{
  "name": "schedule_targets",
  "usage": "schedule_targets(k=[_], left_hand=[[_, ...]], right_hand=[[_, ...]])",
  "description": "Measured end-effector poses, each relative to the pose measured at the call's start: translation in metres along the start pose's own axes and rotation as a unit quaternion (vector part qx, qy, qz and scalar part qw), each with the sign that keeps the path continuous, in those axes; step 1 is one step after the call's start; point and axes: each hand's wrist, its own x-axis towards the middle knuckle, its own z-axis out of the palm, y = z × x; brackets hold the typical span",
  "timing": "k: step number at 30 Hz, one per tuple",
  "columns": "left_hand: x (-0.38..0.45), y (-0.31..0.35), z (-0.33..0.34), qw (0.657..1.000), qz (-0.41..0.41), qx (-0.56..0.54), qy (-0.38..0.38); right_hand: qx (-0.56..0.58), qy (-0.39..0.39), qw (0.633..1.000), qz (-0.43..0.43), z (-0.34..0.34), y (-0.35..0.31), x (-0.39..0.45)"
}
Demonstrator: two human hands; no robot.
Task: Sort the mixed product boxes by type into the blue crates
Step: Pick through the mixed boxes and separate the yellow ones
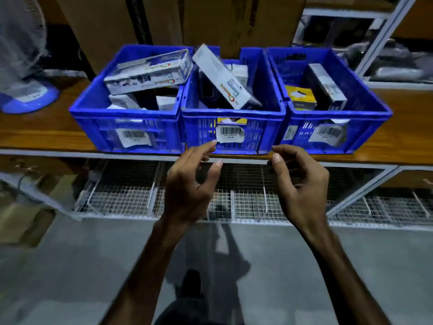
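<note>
Three blue crates stand side by side on a wooden shelf: left crate (93, 113), middle crate (234, 112), right crate (365, 90). A long white box (150, 71) lies across the top of the left crate, over smaller white boxes. Another long white box (225, 78) leans tilted in the middle crate. In the right crate sit a yellow box (301, 97) and a white box (328, 85). My left hand (189, 184) and my right hand (302, 184) hover just in front of the middle crate, fingers loosely curled, holding nothing.
The wooden shelf (35, 130) has a metal front edge. A blue-based fan (28, 95) stands at the far left. Cardboard cartons (234, 19) stand behind the crates. Wire mesh racks (131, 195) lie on the lower level. Grey floor lies below.
</note>
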Motion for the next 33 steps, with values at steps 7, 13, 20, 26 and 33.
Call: schedule_targets(k=[7, 13, 20, 26, 33], left_hand=[[0.066, -0.051, 0.036, 0.994, -0.007, -0.084, -0.063], [0.102, -0.089, 0.064, 0.989, 0.002, -0.108, -0.097], [0.147, -0.084, 0.123, 0.984, 0.013, -0.128, -0.127], [0.180, -0.063, 0.197, 0.988, 0.037, -0.091, -0.121], [0.216, -0.034, 0.277, 0.992, 0.032, -0.061, -0.110]], right_hand=[[-0.052, 0.050, 0.996, 0.052, 0.035, 0.020, 0.040], [-0.072, 0.072, 0.991, 0.083, 0.054, 0.048, 0.065], [-0.081, 0.078, 0.990, 0.090, 0.038, 0.095, 0.118], [-0.072, 0.072, 0.992, 0.068, 0.000, 0.149, 0.172], [-0.052, 0.051, 0.995, 0.068, -0.061, 0.219, 0.235]])
